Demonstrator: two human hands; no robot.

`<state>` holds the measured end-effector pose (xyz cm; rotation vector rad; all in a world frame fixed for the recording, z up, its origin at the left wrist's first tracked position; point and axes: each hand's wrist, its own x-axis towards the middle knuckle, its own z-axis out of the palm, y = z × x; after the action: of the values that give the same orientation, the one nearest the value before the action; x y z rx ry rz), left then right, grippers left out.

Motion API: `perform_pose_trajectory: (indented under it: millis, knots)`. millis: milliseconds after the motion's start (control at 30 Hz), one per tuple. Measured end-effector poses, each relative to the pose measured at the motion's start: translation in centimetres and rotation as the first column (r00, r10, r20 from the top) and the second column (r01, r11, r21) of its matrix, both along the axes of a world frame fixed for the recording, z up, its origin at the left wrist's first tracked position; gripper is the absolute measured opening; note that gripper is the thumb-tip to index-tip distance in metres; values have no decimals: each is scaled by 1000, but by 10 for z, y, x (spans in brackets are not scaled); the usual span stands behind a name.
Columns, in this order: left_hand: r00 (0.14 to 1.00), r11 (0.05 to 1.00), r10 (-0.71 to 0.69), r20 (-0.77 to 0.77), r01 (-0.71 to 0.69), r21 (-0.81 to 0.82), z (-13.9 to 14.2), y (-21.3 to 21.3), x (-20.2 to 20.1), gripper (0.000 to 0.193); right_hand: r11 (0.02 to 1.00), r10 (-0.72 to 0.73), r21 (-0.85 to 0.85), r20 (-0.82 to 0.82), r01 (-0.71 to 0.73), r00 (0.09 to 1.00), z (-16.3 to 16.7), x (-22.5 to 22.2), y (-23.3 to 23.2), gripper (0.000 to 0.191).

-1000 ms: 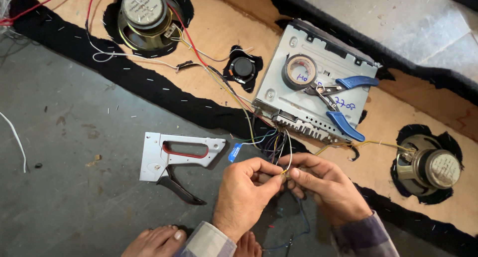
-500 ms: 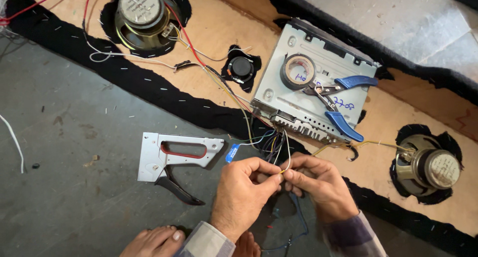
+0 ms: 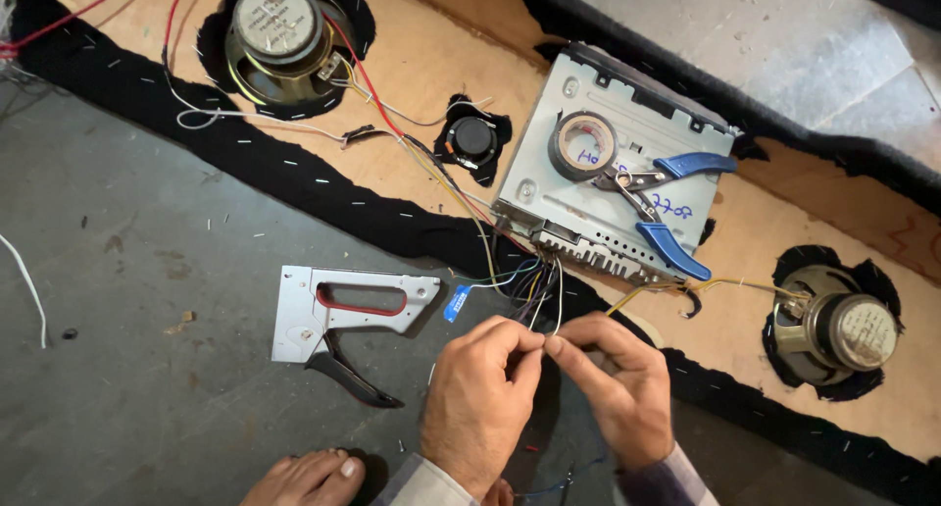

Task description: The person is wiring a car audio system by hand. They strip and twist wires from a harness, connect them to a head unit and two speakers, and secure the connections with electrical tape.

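**Joining the stereo wires**

Your left hand [image 3: 480, 403] and right hand [image 3: 616, 393] pinch thin wires [image 3: 534, 295] between fingertips, apparently mid-twist. The wires rise toward twelve o'clock into the metal stereo unit [image 3: 598, 177]. Next likely needs the tape roll [image 3: 582, 145], at one o'clock.

Looks like a car-audio workshop floor: bare concrete [image 3: 147, 271], speakers [image 3: 279, 30] mounted in a carpeted board [image 3: 421, 65], metal stereo unit [image 3: 613, 173], staple gun [image 3: 343, 310], pliers [image 3: 671, 202], tape roll [image 3: 582, 143], loose wiring [image 3: 520, 280].

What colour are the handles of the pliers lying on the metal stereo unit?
Blue, on the pliers, clearest in the head view.
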<state>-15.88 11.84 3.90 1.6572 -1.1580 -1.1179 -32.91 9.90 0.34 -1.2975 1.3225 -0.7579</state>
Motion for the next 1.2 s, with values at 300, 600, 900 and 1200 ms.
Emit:
perform_pose_trajectory:
  millis: [300,600,900,1200]
  knots:
    - [980,977,90,-177,-52,207,-16,1,-5,11,964,-73,256,5,70,997,-2,-16,2,24]
    - [989,981,-105,103,120,-154,-80,-11,-4,12,991,-132,29,-58,134,990,-90,-13,8,15]
    - [609,728,-239,756,628,-276,39,-120,19,14,806,-528,-428,-205,409,824,-124,-79,-26,19]
    - [719,772,-561,411,633,-54,43,-208,33,24,821,-111,-565,-27,76,994,-103,-62,-101,25]
